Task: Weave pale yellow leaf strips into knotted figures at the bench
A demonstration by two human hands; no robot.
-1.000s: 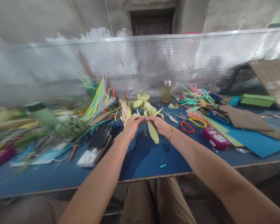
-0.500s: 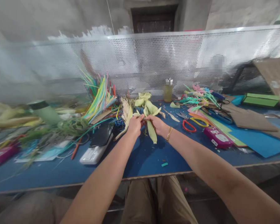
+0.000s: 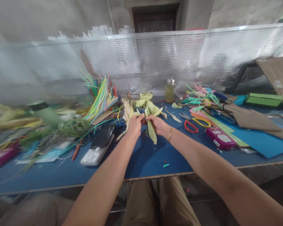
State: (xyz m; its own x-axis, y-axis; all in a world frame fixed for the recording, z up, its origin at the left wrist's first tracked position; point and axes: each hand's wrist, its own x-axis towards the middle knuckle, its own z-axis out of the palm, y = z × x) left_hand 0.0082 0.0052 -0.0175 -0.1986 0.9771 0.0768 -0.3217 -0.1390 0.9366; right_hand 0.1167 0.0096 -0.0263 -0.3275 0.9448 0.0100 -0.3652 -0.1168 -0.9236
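Both hands meet over the middle of the blue table [image 3: 143,160]. My left hand [image 3: 135,124] and my right hand [image 3: 158,124] are closed in pinches on a bunch of pale yellow-green husk strips [image 3: 151,131]. One long strip hangs down below my right hand. More husk leaves [image 3: 145,99] lie just beyond the hands. A gold bracelet [image 3: 171,134] is on my right wrist.
Coloured straws [image 3: 100,97] fan up at the left, with a black pouch [image 3: 102,136] and a white box [image 3: 92,157] near them. A small jar [image 3: 169,90], red-handled scissors [image 3: 191,126], a pink case [image 3: 220,137], brown paper and a green box [image 3: 263,100] lie right. A perforated metal screen [image 3: 155,59] backs the table.
My hands have drawn closer together on the husk strips and shifted slightly; the hanging strip moved a little left and up.
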